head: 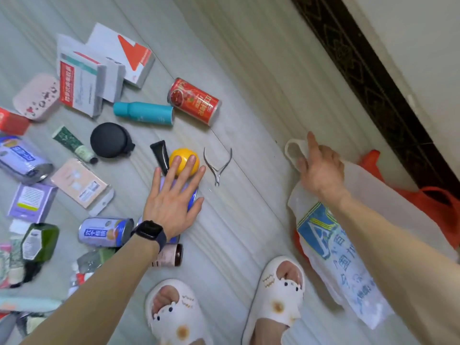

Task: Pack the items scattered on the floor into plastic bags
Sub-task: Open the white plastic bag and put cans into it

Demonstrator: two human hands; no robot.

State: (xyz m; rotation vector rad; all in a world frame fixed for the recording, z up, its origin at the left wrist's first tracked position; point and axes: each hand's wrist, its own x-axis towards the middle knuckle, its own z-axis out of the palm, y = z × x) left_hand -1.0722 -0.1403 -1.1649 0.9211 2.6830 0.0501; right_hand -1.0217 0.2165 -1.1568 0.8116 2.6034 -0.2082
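My open, empty left hand [174, 207] hangs over the yellow ball [184, 160], which could roll away if nudged, while my right hand [321, 170] grips the handle of the white plastic bag [313, 227].

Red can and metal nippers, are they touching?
Apart. The head view shows a strip of bare floor between the red can and the nippers.

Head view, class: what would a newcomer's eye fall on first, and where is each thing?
The left hand, fingers spread, reaches over a yellow ball in the middle of the floor. A red can lies on its side beyond it. At the right, the right hand holds a white plastic bag printed in blue.
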